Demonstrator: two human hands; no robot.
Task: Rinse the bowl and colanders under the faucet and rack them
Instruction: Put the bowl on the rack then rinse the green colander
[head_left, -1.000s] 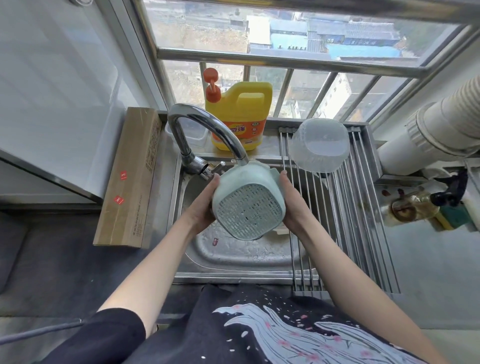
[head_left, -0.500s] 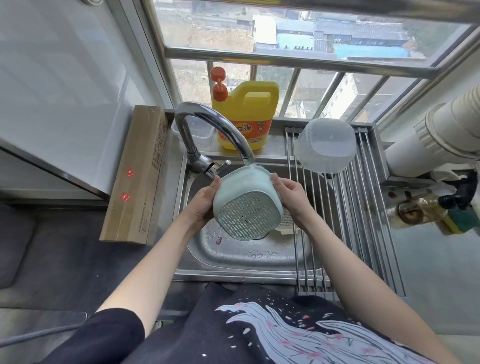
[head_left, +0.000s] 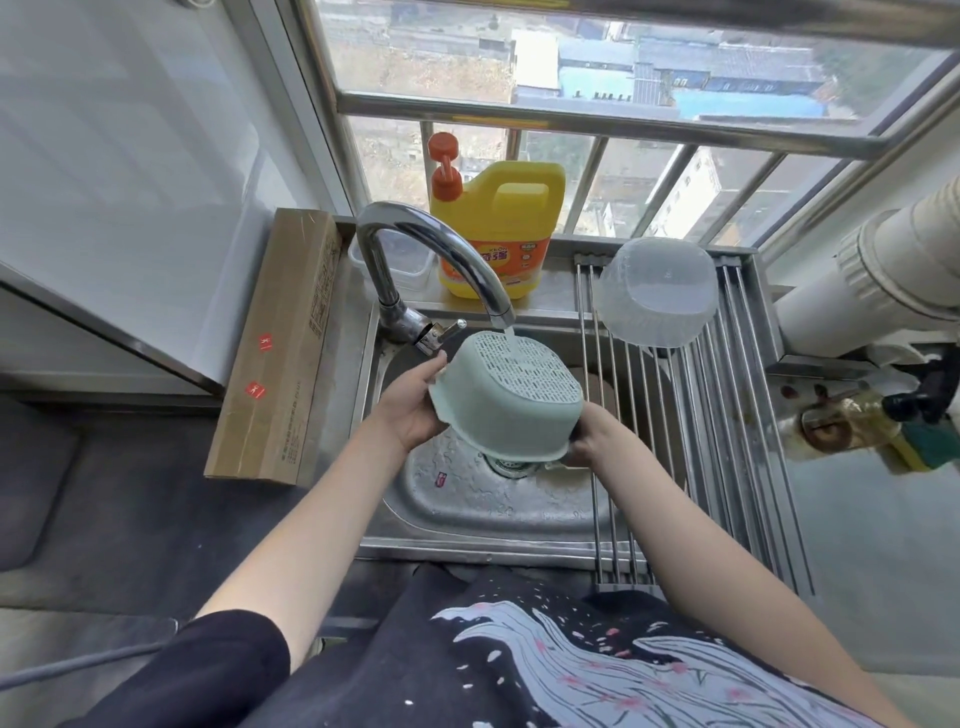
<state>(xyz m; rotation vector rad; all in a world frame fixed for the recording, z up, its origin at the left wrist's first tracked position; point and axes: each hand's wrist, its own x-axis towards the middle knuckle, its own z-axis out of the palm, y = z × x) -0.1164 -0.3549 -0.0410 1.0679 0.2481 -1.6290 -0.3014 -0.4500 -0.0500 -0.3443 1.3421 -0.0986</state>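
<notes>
Colander under the running tap

Hands first: my left hand (head_left: 415, 410) grips the left rim of the pale green perforated plastic colander (head_left: 511, 395), fingers curled round its edge. My right hand (head_left: 597, 436) holds the near right rim, fingers tucked beneath. I have it upside down over the steel sink (head_left: 467, 499), and water from the curved chrome faucet (head_left: 441, 265) strikes its base. On the far right, a translucent plastic bowl (head_left: 657, 291) rests inverted on the steel roll-up rack (head_left: 727, 415). A yellow detergent jug (head_left: 496, 228) stands behind the faucet.

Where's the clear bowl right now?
In the head view, the clear bowl sits upside down at the far end of the drying rack, right of the yellow detergent jug.
</notes>
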